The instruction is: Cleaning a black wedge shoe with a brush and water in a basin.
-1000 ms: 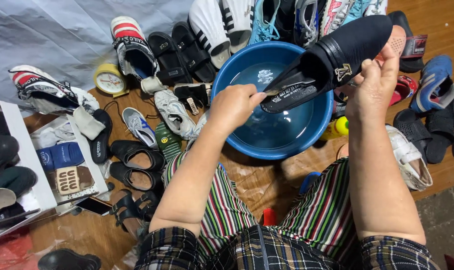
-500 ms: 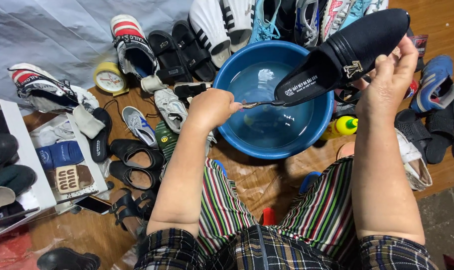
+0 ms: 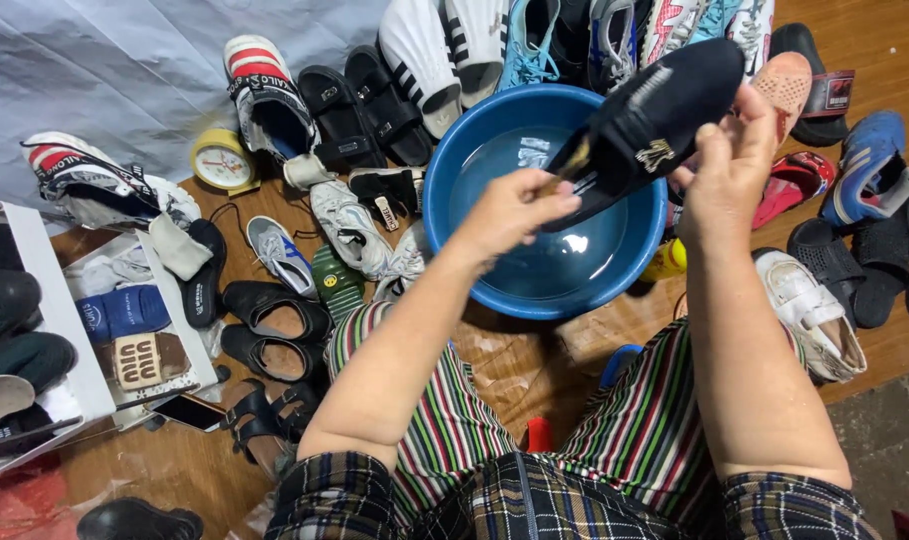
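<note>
My right hand (image 3: pixel 726 170) grips a black slip-on shoe (image 3: pixel 654 115) and holds it tilted over a blue basin (image 3: pixel 454 235) of water. My left hand (image 3: pixel 512 210) is closed around a thin tool, probably a small brush, whose tip touches the shoe's edge near the sole. Both forearms reach out over my lap, which is covered in striped cloth.
Many shoes and sandals ring the basin: white slides (image 3: pixel 426 52), black sandals (image 3: pixel 364 100), grey sneakers (image 3: pixel 349 225), a white shoe (image 3: pixel 809 310), blue and red sandals at right. A yellow clock (image 3: pixel 221 160) sits on the wooden floor; a white shelf (image 3: pixel 44 310) of shoes stands left.
The shoe has been turned and lowered closer over the basin. My left hand has moved right, toward the shoe, keeping the tool against it.
</note>
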